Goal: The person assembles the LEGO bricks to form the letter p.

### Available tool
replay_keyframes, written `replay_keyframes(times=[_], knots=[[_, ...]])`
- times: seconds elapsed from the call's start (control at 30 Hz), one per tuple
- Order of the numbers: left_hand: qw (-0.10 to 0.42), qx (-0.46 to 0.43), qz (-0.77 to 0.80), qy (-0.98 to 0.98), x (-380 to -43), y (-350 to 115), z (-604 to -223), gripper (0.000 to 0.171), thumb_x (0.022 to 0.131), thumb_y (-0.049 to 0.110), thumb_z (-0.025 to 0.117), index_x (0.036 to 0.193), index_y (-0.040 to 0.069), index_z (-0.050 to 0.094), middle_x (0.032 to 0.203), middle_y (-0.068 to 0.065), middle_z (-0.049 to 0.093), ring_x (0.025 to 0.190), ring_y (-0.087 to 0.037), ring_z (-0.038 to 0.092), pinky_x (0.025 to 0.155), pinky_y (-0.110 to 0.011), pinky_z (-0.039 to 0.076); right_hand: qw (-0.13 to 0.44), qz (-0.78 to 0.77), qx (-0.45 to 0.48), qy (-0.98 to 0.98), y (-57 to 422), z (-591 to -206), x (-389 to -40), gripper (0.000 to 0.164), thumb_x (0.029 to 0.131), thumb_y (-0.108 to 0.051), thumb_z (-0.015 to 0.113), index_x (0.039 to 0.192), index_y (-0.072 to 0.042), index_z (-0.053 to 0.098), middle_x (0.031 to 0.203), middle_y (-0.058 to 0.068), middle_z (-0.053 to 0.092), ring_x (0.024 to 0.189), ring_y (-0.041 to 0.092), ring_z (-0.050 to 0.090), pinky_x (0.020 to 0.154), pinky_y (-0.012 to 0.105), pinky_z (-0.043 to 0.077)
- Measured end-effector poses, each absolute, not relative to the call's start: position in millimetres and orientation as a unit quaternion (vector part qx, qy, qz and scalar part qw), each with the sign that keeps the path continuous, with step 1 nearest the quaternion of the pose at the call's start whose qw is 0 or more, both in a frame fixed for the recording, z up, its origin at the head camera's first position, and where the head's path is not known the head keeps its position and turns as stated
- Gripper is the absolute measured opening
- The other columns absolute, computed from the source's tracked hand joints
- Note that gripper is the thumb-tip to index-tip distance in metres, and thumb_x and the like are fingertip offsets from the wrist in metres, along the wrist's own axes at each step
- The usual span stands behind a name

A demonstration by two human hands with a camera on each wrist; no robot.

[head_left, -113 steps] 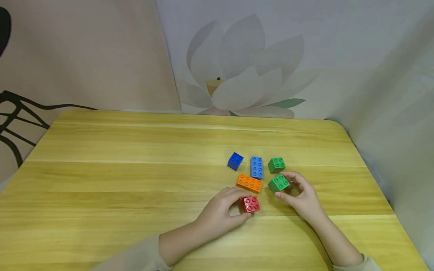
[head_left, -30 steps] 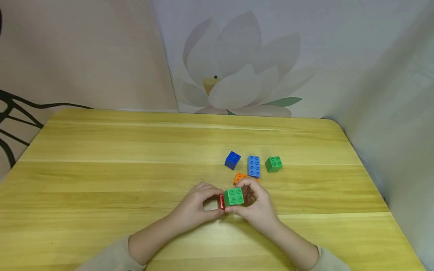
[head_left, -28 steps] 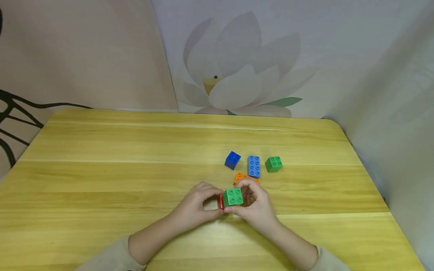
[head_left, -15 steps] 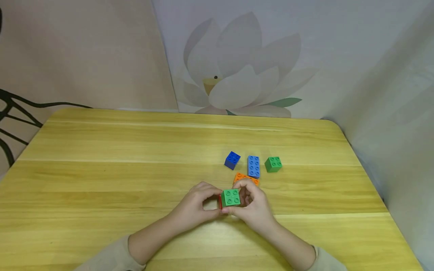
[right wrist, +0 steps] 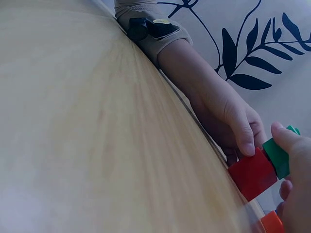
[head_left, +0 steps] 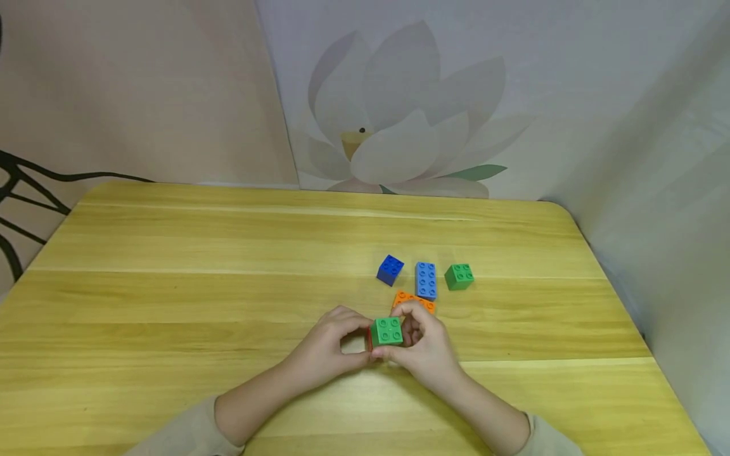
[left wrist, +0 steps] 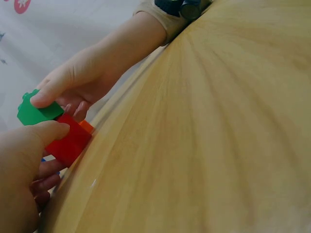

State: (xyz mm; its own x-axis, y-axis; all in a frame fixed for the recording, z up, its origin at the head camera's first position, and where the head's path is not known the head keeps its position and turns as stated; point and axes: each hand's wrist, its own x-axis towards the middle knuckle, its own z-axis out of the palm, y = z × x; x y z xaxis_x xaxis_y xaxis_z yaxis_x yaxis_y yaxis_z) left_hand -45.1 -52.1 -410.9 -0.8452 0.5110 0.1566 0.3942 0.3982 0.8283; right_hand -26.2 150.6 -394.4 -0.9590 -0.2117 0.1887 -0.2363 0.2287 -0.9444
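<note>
My left hand (head_left: 327, 348) pinches a red toy building brick (left wrist: 72, 141) between thumb and fingers, low at the tabletop. With thumb and fingers my right hand (head_left: 430, 351) grips a green four-stud brick (head_left: 388, 332) from the right side. In both wrist views the green brick sits on top of the red brick (right wrist: 252, 175), right against its upper face. From the head camera the green one covers nearly all of the red, leaving a thin red strip at its left. The fingertips of both hands are close together there.
Just beyond the right hand lies an orange brick (head_left: 414, 300), partly covered by its fingers. Behind are a light blue long brick (head_left: 426, 280), a dark blue brick (head_left: 390, 270) and a second green brick (head_left: 459, 277), all on the wooden table (head_left: 199, 285).
Earlier the hands were apart, each with its brick. My right hand has brought the green brick left onto the red one, which moved left too. Over the last second the green brick shifted slightly left.
</note>
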Motion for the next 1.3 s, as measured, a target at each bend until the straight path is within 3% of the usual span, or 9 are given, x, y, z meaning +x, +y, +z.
replay_keyframes(times=[0.47,0.8,1.3], knots=[[0.059,0.279,0.491,0.823,-45,-53,-410,0.042,0.074,0.025,0.084,0.112,0.016,0.070,0.106,0.017,0.063,0.102,-0.006,0.052,0.089,-0.031,0.049,0.008,0.583,0.162,-0.796,151,-392,-28,0.046,0.063,-0.008,0.088,0.102,-0.011,0.063,0.073,0.003,0.050,0.058,0.012,0.042,0.047,0.018,0.035],[0.058,0.283,0.486,0.825,-45,-52,-411,0.042,0.074,0.024,0.084,0.111,0.013,0.070,0.106,0.013,0.065,0.101,-0.007,0.052,0.089,-0.030,0.049,0.008,0.515,0.189,-0.836,154,-384,-33,0.040,0.062,-0.030,0.089,0.096,-0.025,0.069,0.089,-0.012,0.062,0.063,0.013,0.043,0.049,0.022,0.034],[0.059,0.300,0.481,0.822,-50,-55,-413,0.043,0.074,0.023,0.083,0.113,0.011,0.070,0.107,0.011,0.065,0.102,-0.007,0.053,0.091,-0.032,0.049,0.006,0.510,0.178,-0.841,152,-387,-35,0.040,0.061,-0.031,0.090,0.094,-0.025,0.069,0.083,-0.011,0.058,0.061,0.012,0.042,0.048,0.021,0.035]])
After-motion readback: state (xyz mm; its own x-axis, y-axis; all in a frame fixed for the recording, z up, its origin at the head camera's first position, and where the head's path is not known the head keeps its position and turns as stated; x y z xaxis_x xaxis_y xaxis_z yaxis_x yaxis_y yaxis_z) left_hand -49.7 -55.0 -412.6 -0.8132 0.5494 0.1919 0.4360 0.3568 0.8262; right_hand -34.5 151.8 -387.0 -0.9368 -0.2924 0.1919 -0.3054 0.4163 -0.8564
